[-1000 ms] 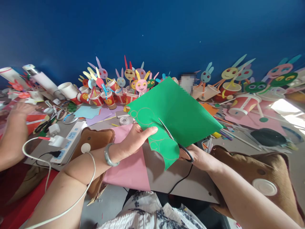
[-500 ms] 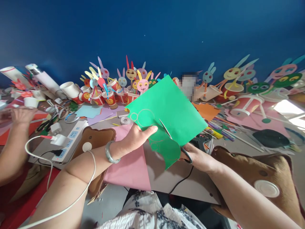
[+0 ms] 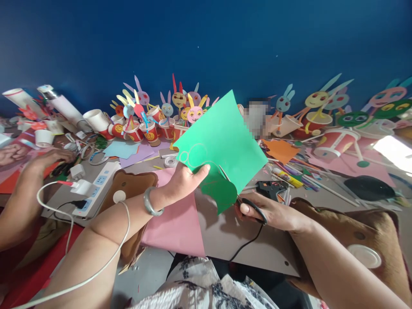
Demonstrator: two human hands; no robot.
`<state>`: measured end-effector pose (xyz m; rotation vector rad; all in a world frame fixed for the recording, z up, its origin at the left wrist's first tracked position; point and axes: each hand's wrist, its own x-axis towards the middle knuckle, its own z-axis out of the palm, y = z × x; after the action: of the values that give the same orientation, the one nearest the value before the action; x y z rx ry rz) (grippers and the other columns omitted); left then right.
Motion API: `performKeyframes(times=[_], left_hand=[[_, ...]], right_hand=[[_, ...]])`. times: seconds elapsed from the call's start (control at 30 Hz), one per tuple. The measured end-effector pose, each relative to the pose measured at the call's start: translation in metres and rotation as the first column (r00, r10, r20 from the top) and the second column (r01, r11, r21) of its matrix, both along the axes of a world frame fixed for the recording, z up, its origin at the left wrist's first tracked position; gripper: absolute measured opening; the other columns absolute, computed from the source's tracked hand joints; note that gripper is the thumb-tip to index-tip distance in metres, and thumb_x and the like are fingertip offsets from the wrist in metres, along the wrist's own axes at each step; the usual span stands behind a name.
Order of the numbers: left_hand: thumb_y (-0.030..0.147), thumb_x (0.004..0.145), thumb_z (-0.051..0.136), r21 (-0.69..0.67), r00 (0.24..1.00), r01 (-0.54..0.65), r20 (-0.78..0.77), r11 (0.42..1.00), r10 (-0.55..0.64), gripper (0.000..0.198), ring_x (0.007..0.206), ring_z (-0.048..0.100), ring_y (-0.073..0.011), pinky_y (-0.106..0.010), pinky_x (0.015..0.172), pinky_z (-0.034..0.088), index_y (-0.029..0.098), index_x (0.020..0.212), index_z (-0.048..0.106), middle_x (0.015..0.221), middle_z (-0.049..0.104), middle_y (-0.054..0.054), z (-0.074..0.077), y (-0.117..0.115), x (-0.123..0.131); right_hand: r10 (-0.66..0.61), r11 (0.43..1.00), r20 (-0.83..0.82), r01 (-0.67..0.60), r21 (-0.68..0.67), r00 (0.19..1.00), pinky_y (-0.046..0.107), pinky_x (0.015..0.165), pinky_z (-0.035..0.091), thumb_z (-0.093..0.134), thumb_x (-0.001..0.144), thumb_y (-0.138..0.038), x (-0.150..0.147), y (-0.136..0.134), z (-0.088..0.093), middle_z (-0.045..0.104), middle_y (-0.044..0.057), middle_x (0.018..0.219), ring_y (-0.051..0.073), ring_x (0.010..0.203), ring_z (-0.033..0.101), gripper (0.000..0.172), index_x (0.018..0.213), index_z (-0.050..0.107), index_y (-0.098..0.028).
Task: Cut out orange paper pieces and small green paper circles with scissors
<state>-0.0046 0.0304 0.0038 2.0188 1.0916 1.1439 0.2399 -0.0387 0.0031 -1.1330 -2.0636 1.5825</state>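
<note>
My left hand (image 3: 184, 182) pinches the lower left edge of a green paper sheet (image 3: 225, 139) that has circles drawn on it, holding it up over the table. Gripped in my right hand (image 3: 268, 212) are black-handled scissors (image 3: 246, 199), whose blades are cutting into the sheet from below right. A scalloped green flap (image 3: 223, 195) hangs under the cut. A grey bangle (image 3: 149, 201) sits on my left wrist.
A pink sheet (image 3: 175, 225) lies on the grey table (image 3: 257, 249) beneath. Red paper-cup rabbits (image 3: 151, 122) line the blue wall. A glue gun (image 3: 272, 186), power strip (image 3: 95, 189) and tape roll (image 3: 169, 162) lie around. Another person's arm (image 3: 22, 193) reaches in at left.
The green sheet has turned counter-clockwise and tilted more upright, its right corner pulling in. The scissors have worked further along the drawn line. The other person's hand has shifted right on the table.
</note>
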Motion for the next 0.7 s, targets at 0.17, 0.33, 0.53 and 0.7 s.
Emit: performKeyframes(times=[0.17,0.33,0.53,0.7], left_hand=[[0.034,0.085,0.06,0.075,0.996,0.038,-0.082,0.996,-0.032,0.018,0.086,0.067,-0.0241,-0.038,0.086,0.053,0.02,0.073,0.062,0.074,0.069,-0.008,0.001,-0.004,0.003],[0.031,0.084,0.059,0.04,0.997,0.066,-0.048,0.997,-0.064,0.014,0.088,0.067,-0.023,-0.036,0.085,0.053,0.02,0.076,0.062,0.078,0.072,-0.008,0.0,-0.001,0.005],[0.035,0.078,0.068,-0.22,0.991,0.087,0.119,0.972,-0.062,0.032,0.067,0.058,-0.0164,-0.029,0.067,0.05,0.02,0.058,0.049,0.06,0.059,-0.001,0.008,-0.002,0.002],[0.039,0.077,0.071,-0.304,0.982,0.054,0.188,0.951,0.004,0.044,0.053,0.04,-0.0094,-0.025,0.053,0.041,0.02,0.054,0.038,0.053,0.044,0.004,0.013,-0.008,0.005]], right_hand=[[-0.026,0.999,0.1,0.023,0.034,0.995,0.028,0.063,0.043,0.046,0.09,-0.072,0.003,0.0,0.0,0.064,0.004,0.071,0.018,0.068,0.058,0.062,0.074,0.068,-0.016],[0.023,0.999,0.113,-0.027,0.041,0.993,0.027,0.06,0.044,0.051,0.091,-0.066,0.01,0.002,0.001,0.065,0.004,0.069,0.017,0.064,0.057,0.053,0.073,0.067,-0.019],[-0.024,0.995,0.107,0.014,0.094,0.994,0.027,0.061,0.045,0.06,0.085,-0.065,0.017,0.001,0.009,0.064,0.003,0.07,0.02,0.069,0.056,0.046,0.081,0.071,-0.02],[0.039,0.996,0.127,-0.048,0.072,0.991,0.029,0.068,0.045,0.051,0.088,-0.069,0.013,0.0,0.015,0.061,0.003,0.08,0.019,0.074,0.054,0.054,0.087,0.064,-0.017]])
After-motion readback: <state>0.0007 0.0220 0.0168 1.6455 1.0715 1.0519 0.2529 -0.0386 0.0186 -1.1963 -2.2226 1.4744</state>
